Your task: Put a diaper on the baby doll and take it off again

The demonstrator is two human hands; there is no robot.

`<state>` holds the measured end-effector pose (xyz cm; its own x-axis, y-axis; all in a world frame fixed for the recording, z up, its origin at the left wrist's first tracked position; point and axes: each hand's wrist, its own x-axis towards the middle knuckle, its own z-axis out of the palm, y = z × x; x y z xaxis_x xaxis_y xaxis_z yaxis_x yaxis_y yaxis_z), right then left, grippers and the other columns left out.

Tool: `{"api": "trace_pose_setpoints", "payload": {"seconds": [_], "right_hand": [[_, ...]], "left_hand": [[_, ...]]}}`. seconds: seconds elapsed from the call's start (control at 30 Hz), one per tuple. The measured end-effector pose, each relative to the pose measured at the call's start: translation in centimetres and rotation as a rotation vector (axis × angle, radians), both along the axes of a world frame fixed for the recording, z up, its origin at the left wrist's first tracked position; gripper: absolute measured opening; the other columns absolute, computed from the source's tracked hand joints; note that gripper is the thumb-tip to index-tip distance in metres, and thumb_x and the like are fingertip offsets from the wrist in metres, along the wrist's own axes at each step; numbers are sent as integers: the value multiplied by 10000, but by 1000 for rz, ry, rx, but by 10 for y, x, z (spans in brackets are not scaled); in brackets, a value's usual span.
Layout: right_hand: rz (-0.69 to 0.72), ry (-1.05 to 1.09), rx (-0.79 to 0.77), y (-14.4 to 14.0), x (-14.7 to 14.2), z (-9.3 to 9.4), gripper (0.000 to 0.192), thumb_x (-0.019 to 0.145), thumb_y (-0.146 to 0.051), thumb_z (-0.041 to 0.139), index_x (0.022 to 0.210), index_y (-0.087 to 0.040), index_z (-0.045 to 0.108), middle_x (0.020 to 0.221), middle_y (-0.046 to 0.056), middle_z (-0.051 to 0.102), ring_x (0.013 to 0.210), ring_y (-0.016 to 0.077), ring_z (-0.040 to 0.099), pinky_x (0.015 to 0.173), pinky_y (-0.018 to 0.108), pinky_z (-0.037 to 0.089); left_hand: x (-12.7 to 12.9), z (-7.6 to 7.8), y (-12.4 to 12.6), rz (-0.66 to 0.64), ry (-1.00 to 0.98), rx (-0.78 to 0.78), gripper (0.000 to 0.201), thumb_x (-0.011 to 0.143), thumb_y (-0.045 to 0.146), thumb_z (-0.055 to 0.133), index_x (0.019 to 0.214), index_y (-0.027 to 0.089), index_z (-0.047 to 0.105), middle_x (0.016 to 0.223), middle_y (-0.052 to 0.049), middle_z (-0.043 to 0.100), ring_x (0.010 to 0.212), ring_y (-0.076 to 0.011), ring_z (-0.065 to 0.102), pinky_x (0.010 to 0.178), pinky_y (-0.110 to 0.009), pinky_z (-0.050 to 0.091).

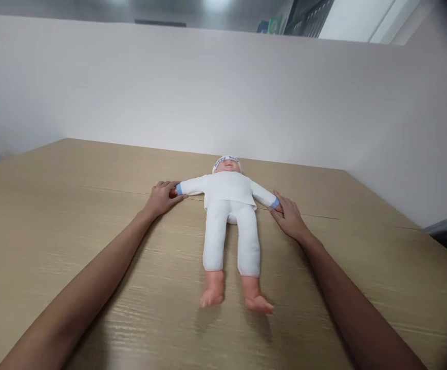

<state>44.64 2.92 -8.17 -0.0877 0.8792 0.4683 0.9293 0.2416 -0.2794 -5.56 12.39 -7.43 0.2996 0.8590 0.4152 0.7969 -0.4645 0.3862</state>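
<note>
A doll [229, 216] lies on its back on the tabletop [73, 216], head toward the far partition [169, 87], bare feet toward the viewer. It wears a white suit with blue cuffs and a white cap. Both its arms are spread out to the sides.

Left hand [162, 198]: reached forward, fingers closed over the end of the doll's near-side arm at the blue cuff, palm resting on the tabletop.

Right hand [289, 216]: reached forward, fingers curled lightly about the other cuff, touching it; grip firmness cannot be told.

The doll's legs lie straight, slightly apart, between the two forearms. A seam runs across the tabletop beneath the doll's torso.
</note>
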Motion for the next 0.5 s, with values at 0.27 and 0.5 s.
{"api": "trace_pose_setpoints", "payload": {"seconds": [0.27, 0.5], "right_hand": [[-152, 12, 119, -41, -21, -4, 730, 936, -344, 513, 1606, -68, 434, 1511, 260, 560, 1417, 415, 491, 1227, 630, 385], [-159, 134, 248, -117, -84, 51, 510, 1002, -333, 478, 1469, -149, 564, 1423, 218, 638, 1344, 374, 567, 1190, 599, 436]], "left_hand": [[-3, 1, -50, 157, 11, 23, 497, 1037, 503, 565, 1439, 220, 638, 1398, -182, 669, 1288, -388, 561, 1064, -529, 453], [3, 24, -108, 163, -18, 26, 507, 1038, 414, 567, 1502, 212, 570, 1480, -198, 597, 1385, -389, 525, 1129, -556, 453]]}}
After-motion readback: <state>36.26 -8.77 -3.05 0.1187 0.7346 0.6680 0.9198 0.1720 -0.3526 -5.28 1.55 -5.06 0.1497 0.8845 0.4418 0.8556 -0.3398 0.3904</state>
